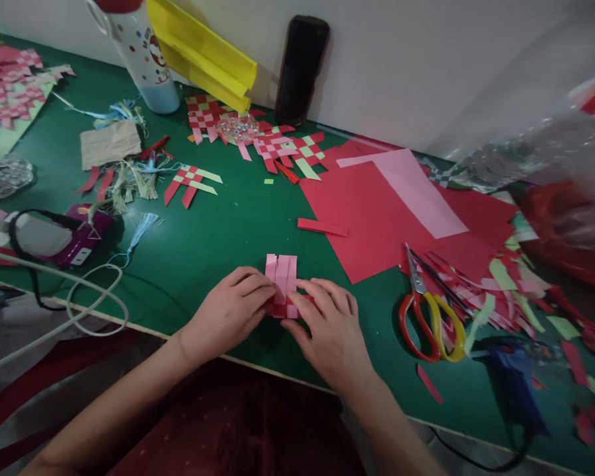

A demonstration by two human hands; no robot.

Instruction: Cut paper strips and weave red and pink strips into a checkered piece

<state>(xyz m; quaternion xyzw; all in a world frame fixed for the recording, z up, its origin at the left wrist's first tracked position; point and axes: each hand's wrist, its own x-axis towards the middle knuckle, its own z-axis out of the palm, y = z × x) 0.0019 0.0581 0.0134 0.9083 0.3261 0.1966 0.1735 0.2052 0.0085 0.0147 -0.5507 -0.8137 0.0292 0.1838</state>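
Observation:
Near the front edge of the green table, a small weave of pink and red paper strips [283, 271] lies between my two hands. Its pink strips point away from me, and red shows at the near end. My left hand [233, 301] pinches the left side, the fingertips closed at its edge. From the right, my right hand [327, 317] grips the other side, with the thumb at the near corner and fingers on the strips. Part of the weave is hidden under the fingers. A folded red strip [322, 227] lies beyond my right hand, partly on red paper.
Red paper sheets [371, 218] carry a pink sheet. Scissors [426, 317], paper scraps and a blue glue gun [515, 383] are at right. Woven paper pieces [191, 178], tassels [141, 231], a bottle [149, 66] and a phone [301, 69] stand or lie farther back. A cable [94, 324] loops at left.

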